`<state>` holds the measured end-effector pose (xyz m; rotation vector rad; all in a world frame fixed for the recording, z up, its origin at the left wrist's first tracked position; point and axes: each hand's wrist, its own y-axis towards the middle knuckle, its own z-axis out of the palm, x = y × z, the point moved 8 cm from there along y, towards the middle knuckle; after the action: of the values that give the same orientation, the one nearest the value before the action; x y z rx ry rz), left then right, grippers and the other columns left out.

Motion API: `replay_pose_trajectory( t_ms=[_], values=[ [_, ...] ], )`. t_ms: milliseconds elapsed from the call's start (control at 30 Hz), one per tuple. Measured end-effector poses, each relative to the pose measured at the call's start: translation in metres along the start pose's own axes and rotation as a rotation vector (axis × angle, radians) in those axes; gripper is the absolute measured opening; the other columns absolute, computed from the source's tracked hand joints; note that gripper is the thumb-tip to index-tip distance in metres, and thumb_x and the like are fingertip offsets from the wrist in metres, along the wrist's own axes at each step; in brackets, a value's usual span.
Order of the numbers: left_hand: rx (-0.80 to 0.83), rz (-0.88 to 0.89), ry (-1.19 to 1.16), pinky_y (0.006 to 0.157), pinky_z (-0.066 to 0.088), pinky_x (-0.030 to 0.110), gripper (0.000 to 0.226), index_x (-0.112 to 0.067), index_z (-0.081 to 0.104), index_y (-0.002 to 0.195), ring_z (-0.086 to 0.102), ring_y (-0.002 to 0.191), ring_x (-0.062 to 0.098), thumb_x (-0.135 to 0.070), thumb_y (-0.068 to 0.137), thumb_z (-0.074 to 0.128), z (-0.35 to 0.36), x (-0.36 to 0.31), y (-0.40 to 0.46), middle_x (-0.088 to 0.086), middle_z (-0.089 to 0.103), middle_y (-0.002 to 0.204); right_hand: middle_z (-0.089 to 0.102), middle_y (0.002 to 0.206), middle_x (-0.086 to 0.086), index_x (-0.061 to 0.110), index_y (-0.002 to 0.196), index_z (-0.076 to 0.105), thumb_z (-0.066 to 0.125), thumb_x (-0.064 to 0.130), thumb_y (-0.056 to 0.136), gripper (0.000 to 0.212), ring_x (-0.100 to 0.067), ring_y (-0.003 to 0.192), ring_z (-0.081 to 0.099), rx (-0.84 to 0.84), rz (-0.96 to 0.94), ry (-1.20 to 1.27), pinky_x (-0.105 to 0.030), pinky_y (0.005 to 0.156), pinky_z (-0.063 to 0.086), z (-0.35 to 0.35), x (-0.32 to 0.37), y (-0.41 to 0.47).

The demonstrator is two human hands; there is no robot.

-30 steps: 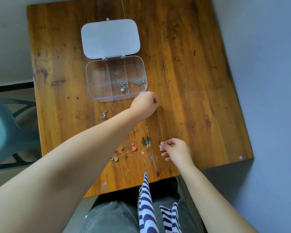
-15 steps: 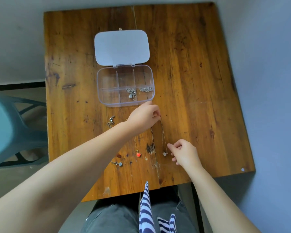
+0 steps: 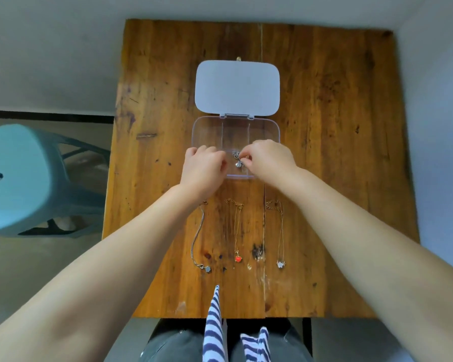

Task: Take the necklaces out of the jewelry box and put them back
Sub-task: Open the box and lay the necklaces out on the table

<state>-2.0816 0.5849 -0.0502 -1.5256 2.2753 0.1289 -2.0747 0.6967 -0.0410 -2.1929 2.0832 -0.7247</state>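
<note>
The clear jewelry box [image 3: 262, 122] lies open mid-table, its white lid [image 3: 237, 87] folded back flat. My right hand [image 3: 268, 160] pinches a silver necklace [image 3: 238, 163] with a round pendant in the box's front middle compartment. My left hand [image 3: 203, 168] rests curled on the box's front left corner, its thumb close to the pendant; its grip is hidden. Three necklaces lie stretched out between the box and me: a silver chain [image 3: 197, 239] with a grey pendant, a gold chain with a red heart [image 3: 237, 258], and a thin chain with a white flower pendant [image 3: 281, 263].
The wooden table [image 3: 338, 152] stands against a grey wall at the back and right. A teal plastic stool [image 3: 19, 178] stands on the floor to the left. The table's near edge is just above my lap.
Both hands have left the rightmost laid-out necklace and moved up to the box. My right hand now pinches the silver necklace inside. The view has shifted to centre the table.
</note>
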Motion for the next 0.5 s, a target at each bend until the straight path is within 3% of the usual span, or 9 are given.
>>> replay_pose_trajectory(
  t_ms=[67,200,300,500],
  values=[
    [0.013,0.015,-0.016,0.085,0.031,0.037,0.019,-0.014,0.067,0.087,0.053,0.091,0.028,-0.015,0.090,0.048,0.003,-0.003,0.003,0.006,0.065,0.089,0.067,0.092,-0.005,0.018,0.107,0.068,0.051,0.027,0.096,0.022,-0.025,0.083,0.063,0.097,-0.016,-0.165,-0.027,0.061,0.044,0.010,0.005,0.012],
    [0.063,0.011,-0.023,0.076,0.027,0.035,0.017,-0.016,0.067,0.085,0.051,0.092,0.028,-0.017,0.089,0.051,0.009,-0.007,0.012,0.005,0.062,0.087,0.054,0.076,-0.004,0.014,0.099,0.065,0.055,0.019,0.093,0.013,-0.025,0.068,0.052,0.134,-0.096,-0.397,-0.029,0.057,0.037,0.017,0.018,0.019],
    [0.080,0.001,-0.032,0.078,0.029,0.036,0.018,-0.015,0.067,0.089,0.051,0.093,0.029,-0.018,0.090,0.049,0.013,-0.005,0.013,0.008,0.061,0.089,0.051,0.077,-0.004,0.013,0.100,0.062,0.054,0.012,0.093,0.011,-0.025,0.067,0.050,0.162,-0.149,-0.432,-0.030,0.057,0.037,0.023,0.024,0.019],
    [0.090,-0.060,-0.105,0.077,0.032,0.037,0.022,-0.014,0.069,0.095,0.052,0.094,0.028,-0.018,0.091,0.048,0.016,0.000,0.012,0.008,0.061,0.093,0.053,0.078,-0.003,0.015,0.102,0.059,0.055,0.021,0.094,0.011,-0.023,0.067,0.051,0.147,-0.172,-0.457,-0.030,0.056,0.039,0.026,0.024,0.024]
  ],
)
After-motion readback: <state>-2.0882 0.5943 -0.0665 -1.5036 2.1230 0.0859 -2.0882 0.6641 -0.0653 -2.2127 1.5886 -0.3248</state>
